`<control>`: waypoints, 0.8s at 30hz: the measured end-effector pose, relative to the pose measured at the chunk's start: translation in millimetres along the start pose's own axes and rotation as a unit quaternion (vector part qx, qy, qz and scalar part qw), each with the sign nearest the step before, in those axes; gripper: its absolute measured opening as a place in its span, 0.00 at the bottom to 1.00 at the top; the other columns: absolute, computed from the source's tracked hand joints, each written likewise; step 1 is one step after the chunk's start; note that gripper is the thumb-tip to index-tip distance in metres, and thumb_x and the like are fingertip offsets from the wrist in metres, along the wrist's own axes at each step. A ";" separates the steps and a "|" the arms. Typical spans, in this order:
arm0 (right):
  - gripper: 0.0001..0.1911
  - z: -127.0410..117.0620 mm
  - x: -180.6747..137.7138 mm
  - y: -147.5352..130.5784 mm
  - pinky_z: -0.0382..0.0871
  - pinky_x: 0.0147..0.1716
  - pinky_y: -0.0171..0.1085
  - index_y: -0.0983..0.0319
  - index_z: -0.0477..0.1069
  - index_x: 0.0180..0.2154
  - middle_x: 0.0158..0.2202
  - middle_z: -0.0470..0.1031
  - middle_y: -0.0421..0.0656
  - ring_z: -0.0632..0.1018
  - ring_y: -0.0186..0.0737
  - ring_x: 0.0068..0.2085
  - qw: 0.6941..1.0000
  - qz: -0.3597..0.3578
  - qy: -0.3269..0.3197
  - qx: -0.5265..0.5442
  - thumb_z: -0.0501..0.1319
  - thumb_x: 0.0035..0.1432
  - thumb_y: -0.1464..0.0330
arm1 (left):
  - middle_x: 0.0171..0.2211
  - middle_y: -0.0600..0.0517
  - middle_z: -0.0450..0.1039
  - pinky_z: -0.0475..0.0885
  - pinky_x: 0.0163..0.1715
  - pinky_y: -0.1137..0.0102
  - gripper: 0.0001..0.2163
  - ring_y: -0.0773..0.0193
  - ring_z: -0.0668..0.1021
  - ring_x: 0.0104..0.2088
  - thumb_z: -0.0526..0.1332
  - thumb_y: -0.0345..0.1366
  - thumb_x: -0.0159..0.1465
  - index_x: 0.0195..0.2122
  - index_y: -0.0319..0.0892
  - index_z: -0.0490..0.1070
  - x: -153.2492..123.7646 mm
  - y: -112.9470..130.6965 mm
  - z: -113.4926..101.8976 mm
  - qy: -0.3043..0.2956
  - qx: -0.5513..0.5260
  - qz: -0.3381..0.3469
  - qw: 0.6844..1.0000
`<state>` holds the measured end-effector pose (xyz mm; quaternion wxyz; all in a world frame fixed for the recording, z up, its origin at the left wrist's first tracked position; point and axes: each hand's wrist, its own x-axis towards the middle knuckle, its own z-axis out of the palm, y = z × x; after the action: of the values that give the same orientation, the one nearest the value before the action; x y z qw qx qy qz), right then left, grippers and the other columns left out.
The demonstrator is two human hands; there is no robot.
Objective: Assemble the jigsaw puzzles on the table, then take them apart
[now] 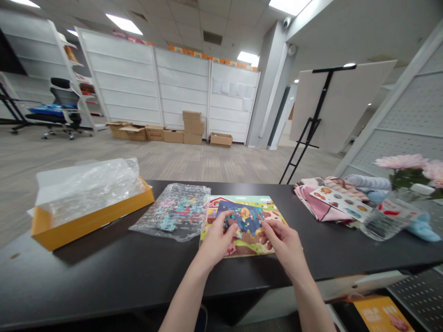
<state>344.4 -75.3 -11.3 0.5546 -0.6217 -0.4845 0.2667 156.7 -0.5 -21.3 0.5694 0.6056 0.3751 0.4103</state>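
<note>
A colourful puzzle board (242, 205) with a farm picture lies flat on the black table (104, 267). My left hand (218, 240) rests on its left part, fingers curled and pinched on small puzzle pieces. My right hand (282, 242) sits on the board's right part, fingers bent and pressing on a piece. A clear plastic bag of loose puzzle pieces (175, 210) lies just left of the board.
An open yellow box (86, 216) with crumpled plastic stands at the table's left. Folded pink cloths and a sticker sheet (332, 200), a plastic bottle (387, 216) and pink flowers (408, 168) lie at the right. Behind stand an easel, cardboard boxes and an office chair.
</note>
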 end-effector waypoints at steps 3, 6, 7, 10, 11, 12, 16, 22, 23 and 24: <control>0.25 13.5 -3.0 0.6 0.68 0.20 0.34 0.61 0.72 0.41 0.23 0.78 0.41 0.77 0.40 0.23 0.999 0.009 -0.006 0.036 0.67 0.56 0.46 | 0.38 0.50 0.76 0.77 0.34 0.67 0.23 0.62 0.80 0.32 0.62 0.45 0.65 0.59 0.43 0.68 -5.6 7.0 1.8 -0.037 -0.019 -0.036 0.999; 0.21 23.9 -6.5 -0.4 0.68 0.22 0.33 0.60 0.71 0.39 0.23 0.77 0.40 0.77 0.38 0.23 0.999 -0.014 -0.034 0.014 0.65 0.60 0.49 | 0.34 0.51 0.75 0.75 0.29 0.70 0.24 0.63 0.79 0.29 0.63 0.45 0.64 0.60 0.42 0.67 -9.1 10.8 3.5 -0.072 -0.023 -0.054 0.996; 0.20 25.7 -7.2 -1.2 0.68 0.22 0.33 0.60 0.71 0.37 0.23 0.77 0.40 0.76 0.38 0.23 0.999 -0.027 -0.042 -0.002 0.64 0.61 0.50 | 0.35 0.51 0.75 0.75 0.30 0.70 0.24 0.62 0.79 0.31 0.63 0.44 0.64 0.60 0.42 0.67 -9.6 11.3 3.8 -0.080 -0.022 -0.049 0.995; 0.19 26.5 -7.8 -5.3 0.69 0.26 0.34 0.61 0.74 0.35 0.25 0.76 0.41 0.76 0.38 0.25 0.995 -0.066 -0.048 -0.050 0.63 0.63 0.51 | 0.41 0.47 0.77 0.77 0.35 0.68 0.23 0.59 0.81 0.39 0.61 0.41 0.64 0.60 0.43 0.67 -10.2 13.4 -0.9 -0.097 -0.015 -0.029 0.995; 0.19 25.9 -7.5 -7.0 0.69 0.27 0.34 0.61 0.75 0.35 0.26 0.77 0.41 0.76 0.38 0.26 0.994 -0.075 -0.043 -0.060 0.62 0.64 0.51 | 0.44 0.46 0.77 0.77 0.38 0.67 0.22 0.58 0.81 0.42 0.61 0.41 0.64 0.60 0.44 0.68 -10.5 15.1 -5.9 -0.099 -0.004 -0.014 0.995; 0.19 25.0 -7.2 -8.7 0.69 0.28 0.34 0.61 0.75 0.35 0.26 0.77 0.42 0.76 0.38 0.27 0.994 -0.081 -0.036 -0.067 0.62 0.64 0.52 | 0.47 0.46 0.77 0.78 0.41 0.65 0.22 0.57 0.80 0.44 0.61 0.41 0.65 0.60 0.45 0.68 -11.3 17.7 -13.2 -0.098 0.009 0.005 0.995; 0.20 21.0 -5.4 -13.5 0.69 0.27 0.34 0.62 0.76 0.35 0.27 0.76 0.42 0.74 0.37 0.26 0.993 -0.089 -0.001 -0.078 0.62 0.64 0.51 | 0.52 0.45 0.76 0.76 0.50 0.62 0.22 0.56 0.79 0.49 0.63 0.40 0.64 0.59 0.45 0.67 -21.4 34.2 -62.2 -0.045 0.074 0.085 0.993; 0.19 11.6 -4.3 -9.0 0.67 0.25 0.34 0.62 0.76 0.35 0.27 0.75 0.42 0.73 0.37 0.26 0.989 -0.107 -0.033 -0.095 0.61 0.64 0.52 | 0.45 0.50 0.80 0.78 0.42 0.67 0.26 0.58 0.82 0.41 0.66 0.46 0.60 0.58 0.44 0.69 -52.9 51.0 -136.1 -0.002 0.177 -0.006 0.984; 0.19 9.8 -4.0 -7.0 0.67 0.25 0.33 0.62 0.76 0.35 0.27 0.75 0.42 0.73 0.37 0.26 0.988 -0.109 -0.037 -0.100 0.61 0.64 0.52 | 0.45 0.50 0.81 0.78 0.42 0.67 0.27 0.57 0.82 0.41 0.66 0.47 0.59 0.58 0.45 0.70 -56.4 51.3 -141.4 -0.019 0.196 -0.024 0.980; 0.19 8.2 -3.6 -4.9 0.66 0.25 0.33 0.62 0.76 0.35 0.27 0.74 0.42 0.73 0.37 0.26 0.988 -0.110 -0.038 -0.105 0.61 0.64 0.53 | 0.45 0.49 0.81 0.78 0.42 0.66 0.27 0.56 0.83 0.41 0.66 0.47 0.58 0.59 0.44 0.71 -58.5 51.1 -144.2 -0.046 0.211 -0.044 0.975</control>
<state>334.4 -75.5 -9.4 0.4935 -0.6092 -0.5956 0.1750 0.4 -3.0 27.7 0.4631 0.7133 0.4528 0.2678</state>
